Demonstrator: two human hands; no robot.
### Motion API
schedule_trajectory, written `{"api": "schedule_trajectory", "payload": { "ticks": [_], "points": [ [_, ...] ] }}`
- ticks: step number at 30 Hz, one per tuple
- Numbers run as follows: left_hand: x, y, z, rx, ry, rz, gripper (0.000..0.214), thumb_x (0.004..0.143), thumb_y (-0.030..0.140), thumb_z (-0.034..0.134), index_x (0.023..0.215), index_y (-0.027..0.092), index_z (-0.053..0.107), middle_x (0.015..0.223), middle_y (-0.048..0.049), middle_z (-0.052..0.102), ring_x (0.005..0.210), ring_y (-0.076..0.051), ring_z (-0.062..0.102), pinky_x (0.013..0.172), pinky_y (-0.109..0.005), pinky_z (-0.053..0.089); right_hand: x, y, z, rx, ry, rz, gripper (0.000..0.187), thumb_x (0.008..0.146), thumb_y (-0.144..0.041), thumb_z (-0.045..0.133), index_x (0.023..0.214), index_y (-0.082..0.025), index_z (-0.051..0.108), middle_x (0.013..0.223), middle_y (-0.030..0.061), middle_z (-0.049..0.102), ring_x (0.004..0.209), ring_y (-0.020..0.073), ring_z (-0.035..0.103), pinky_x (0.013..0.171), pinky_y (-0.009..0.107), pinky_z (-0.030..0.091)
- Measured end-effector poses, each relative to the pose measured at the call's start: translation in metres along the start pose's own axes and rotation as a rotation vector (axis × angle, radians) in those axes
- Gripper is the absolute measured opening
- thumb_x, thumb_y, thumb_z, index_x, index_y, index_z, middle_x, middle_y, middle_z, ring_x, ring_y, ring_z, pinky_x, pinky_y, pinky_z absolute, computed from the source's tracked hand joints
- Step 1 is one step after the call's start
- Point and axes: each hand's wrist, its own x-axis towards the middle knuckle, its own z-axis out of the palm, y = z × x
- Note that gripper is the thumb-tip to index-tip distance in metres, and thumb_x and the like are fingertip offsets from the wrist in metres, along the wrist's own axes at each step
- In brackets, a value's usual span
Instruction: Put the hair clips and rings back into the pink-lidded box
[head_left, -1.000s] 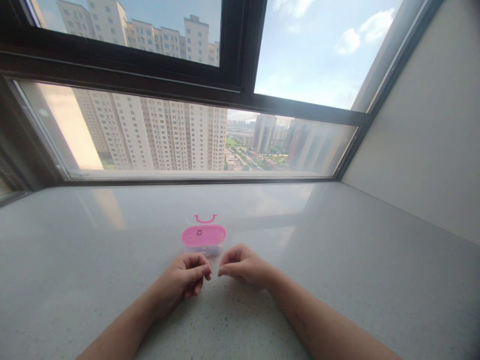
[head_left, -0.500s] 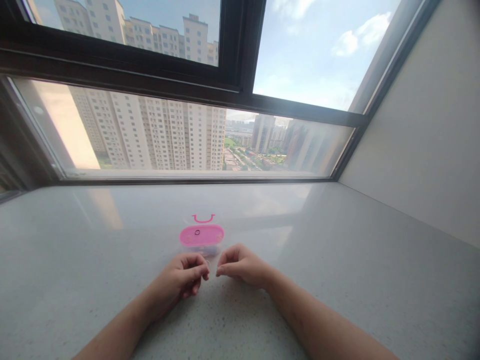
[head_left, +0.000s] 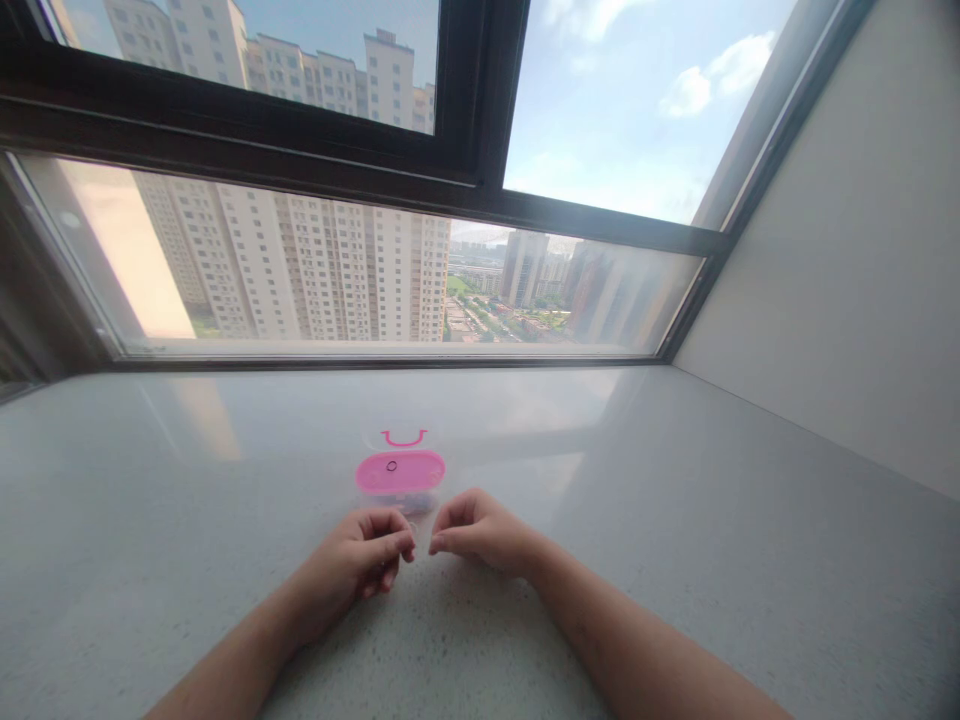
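My left hand (head_left: pixel 375 548) is closed in a pinch, thumb against the fingers. A faint pale loop (head_left: pixel 413 528) shows at its fingertips, too small and blurred to name. Facing it across a narrow gap, my right hand (head_left: pixel 476 532) also pinches thumb and fingers together; whatever lies between them cannot be made out. Just beyond both hands stands a clear box with a pink oval lid (head_left: pixel 420 472). On that lid rests a small black ring (head_left: pixel 391 466). The lower front of the box is partly hidden by my left hand.
A pink curved handle (head_left: pixel 403 443) is behind the lid. The pale speckled countertop (head_left: pixel 675 520) runs back to a dark window frame (head_left: pixel 390 366). A white wall (head_left: pixel 840 250) rises at the right. Tall buildings are visible through the glass.
The whole view has shifted very slightly. Both hands keep the same pinched pose and the same gap, and the box and black ring stay where they were.
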Motion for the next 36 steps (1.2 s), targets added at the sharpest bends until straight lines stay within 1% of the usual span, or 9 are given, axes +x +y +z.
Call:
{"api": "schedule_trajectory", "payload": {
  "ticks": [6,12,16,20,25,28,36],
  "points": [
    [0.001,-0.001,0.000,-0.002,-0.013,0.012,0.024,0.074,0.035,0.064,0.071,0.012,0.058,0.066,-0.0013,0.057,0.041,-0.004,0.041,0.035,-0.016,0.019,0.000,0.000,-0.001,-0.007,-0.013,0.028,0.024,0.067,-0.033,0.072,0.070,-0.010,0.064,0.043,-0.0085,0.038,0.040,0.0029,0.025,0.039,0.020,0.013],
    [0.000,0.000,0.001,0.009,-0.001,-0.001,0.024,0.075,0.036,0.063,0.069,0.013,0.058,0.055,0.0021,0.052,0.039,-0.004,0.038,0.036,-0.016,0.019,0.000,0.001,-0.002,0.030,-0.023,0.020,0.024,0.066,-0.032,0.073,0.070,-0.010,0.065,0.043,-0.0084,0.038,0.039,0.0027,0.024,0.039,0.021,0.012],
    [-0.002,0.007,0.005,0.005,0.013,-0.014,0.025,0.070,0.037,0.066,0.066,0.013,0.058,0.049,0.0041,0.048,0.038,-0.005,0.037,0.035,-0.017,0.019,0.000,0.002,-0.002,0.038,-0.023,0.021,0.024,0.066,-0.032,0.073,0.071,-0.010,0.065,0.041,-0.0089,0.037,0.038,0.0027,0.024,0.038,0.021,0.012],
    [-0.002,0.008,0.006,0.006,0.017,-0.013,0.027,0.069,0.039,0.067,0.065,0.013,0.058,0.048,0.0041,0.048,0.038,-0.005,0.036,0.035,-0.017,0.018,0.000,0.003,-0.003,0.042,-0.031,0.010,0.023,0.067,-0.031,0.073,0.070,-0.010,0.065,0.041,-0.0088,0.037,0.038,0.0031,0.024,0.038,0.021,0.011],
    [0.000,0.003,0.003,0.008,0.006,-0.005,0.026,0.073,0.037,0.064,0.067,0.013,0.058,0.051,0.0030,0.050,0.038,-0.005,0.037,0.036,-0.017,0.018,0.001,0.003,-0.003,0.036,-0.031,0.021,0.024,0.067,-0.033,0.073,0.071,-0.010,0.064,0.042,-0.0086,0.038,0.039,0.0033,0.025,0.039,0.021,0.013],
    [0.000,0.001,0.001,0.020,0.003,0.002,0.024,0.075,0.035,0.063,0.069,0.013,0.059,0.047,0.0036,0.048,0.038,-0.005,0.036,0.037,-0.017,0.019,0.001,0.002,-0.003,0.016,-0.019,0.034,0.026,0.065,-0.034,0.074,0.069,-0.011,0.063,0.043,-0.0084,0.039,0.040,0.0034,0.026,0.040,0.021,0.013],
    [0.000,0.002,-0.001,0.061,-0.006,-0.009,0.025,0.075,0.038,0.062,0.069,0.014,0.059,0.046,0.0039,0.047,0.038,-0.005,0.034,0.036,-0.016,0.019,-0.001,-0.004,-0.003,-0.010,-0.058,0.023,0.027,0.068,-0.036,0.070,0.074,-0.010,0.066,0.044,-0.0085,0.037,0.041,0.0035,0.025,0.041,0.021,0.014]
  ]
}}
